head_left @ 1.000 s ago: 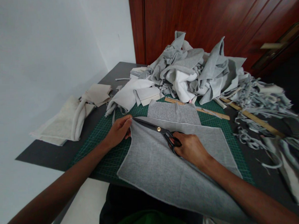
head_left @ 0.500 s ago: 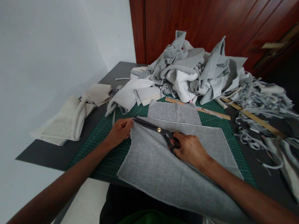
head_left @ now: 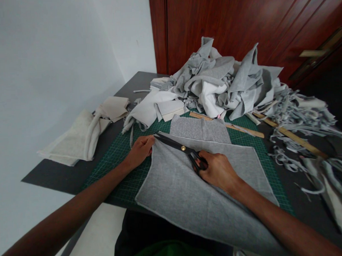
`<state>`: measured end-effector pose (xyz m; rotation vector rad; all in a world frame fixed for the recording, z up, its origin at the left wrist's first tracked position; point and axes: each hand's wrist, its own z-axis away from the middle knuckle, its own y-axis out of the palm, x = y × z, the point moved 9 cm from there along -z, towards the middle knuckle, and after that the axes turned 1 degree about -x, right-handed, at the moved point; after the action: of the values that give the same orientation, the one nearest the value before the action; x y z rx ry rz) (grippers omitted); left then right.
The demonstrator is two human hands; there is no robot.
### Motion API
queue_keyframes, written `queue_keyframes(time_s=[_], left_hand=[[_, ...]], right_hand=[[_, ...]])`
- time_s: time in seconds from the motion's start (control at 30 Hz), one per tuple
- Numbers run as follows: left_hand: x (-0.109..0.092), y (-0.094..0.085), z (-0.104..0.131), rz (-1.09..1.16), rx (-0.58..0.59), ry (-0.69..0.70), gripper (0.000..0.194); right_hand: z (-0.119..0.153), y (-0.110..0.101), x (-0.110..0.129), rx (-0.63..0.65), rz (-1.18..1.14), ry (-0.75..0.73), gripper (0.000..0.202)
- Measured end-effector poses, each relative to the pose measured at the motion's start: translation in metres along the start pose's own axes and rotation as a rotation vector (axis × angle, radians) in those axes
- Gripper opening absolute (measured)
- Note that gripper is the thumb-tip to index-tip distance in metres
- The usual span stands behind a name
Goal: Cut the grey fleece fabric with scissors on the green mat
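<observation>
A large piece of grey fabric (head_left: 187, 191) lies over the green cutting mat (head_left: 115, 157) and hangs past the table's near edge. My left hand (head_left: 142, 149) pinches its upper left corner between thumb and fingers. In my right hand (head_left: 218, 169) are black fabric scissors (head_left: 176, 144) with a brass pivot, fingers through the handles. The blades point left, their tips at the corner beside my left fingertips, and look nearly closed. Behind the fabric's top edge lies a smaller speckled grey piece (head_left: 201, 129), partly covered by it.
A tall heap of grey and white fabric (head_left: 222, 76) stands at the back by the wooden door (head_left: 225, 20). Wooden rulers (head_left: 244, 130) lie before it. Thin scraps (head_left: 303, 111) pile up at the right. Folded cream fabric (head_left: 75, 139) sits at the left near the wall.
The whole view has shifted very slightly. Both hands, the scissors and the fabric hold nearly the same positions, with the blade tips still at the corner.
</observation>
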<state>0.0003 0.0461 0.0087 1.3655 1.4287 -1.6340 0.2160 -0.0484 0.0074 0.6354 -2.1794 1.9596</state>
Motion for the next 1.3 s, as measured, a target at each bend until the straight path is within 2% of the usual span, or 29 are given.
queue_keyframes(time_s=[0.13,0.33,0.63,0.8,0.97,1.13,1.3], left_hand=[[0.003,-0.001,0.0,-0.005,-0.008,0.001,0.039],[0.007,-0.003,0.0,0.068,-0.037,0.011,0.037],[0.007,-0.005,-0.002,0.126,-0.068,0.021,0.036],[0.001,-0.008,0.0,0.061,-0.073,0.068,0.039],[-0.004,-0.011,0.001,0.045,-0.12,0.108,0.038],[0.003,-0.007,-0.001,0.05,-0.086,0.027,0.03],[0.002,-0.004,-0.001,-0.049,-0.055,0.039,0.035]], right_hand=[[0.001,0.001,0.0,-0.006,-0.011,-0.006,0.007],[-0.003,-0.001,-0.014,-0.017,-0.14,0.047,0.01],[-0.005,-0.003,-0.014,-0.026,0.006,0.038,0.007],[-0.002,-0.004,-0.01,-0.059,0.079,-0.013,0.01],[-0.003,-0.002,-0.01,-0.052,0.057,-0.021,0.01],[-0.005,-0.003,-0.015,-0.059,-0.032,0.003,0.006],[-0.007,-0.008,-0.022,-0.102,-0.104,0.037,0.008]])
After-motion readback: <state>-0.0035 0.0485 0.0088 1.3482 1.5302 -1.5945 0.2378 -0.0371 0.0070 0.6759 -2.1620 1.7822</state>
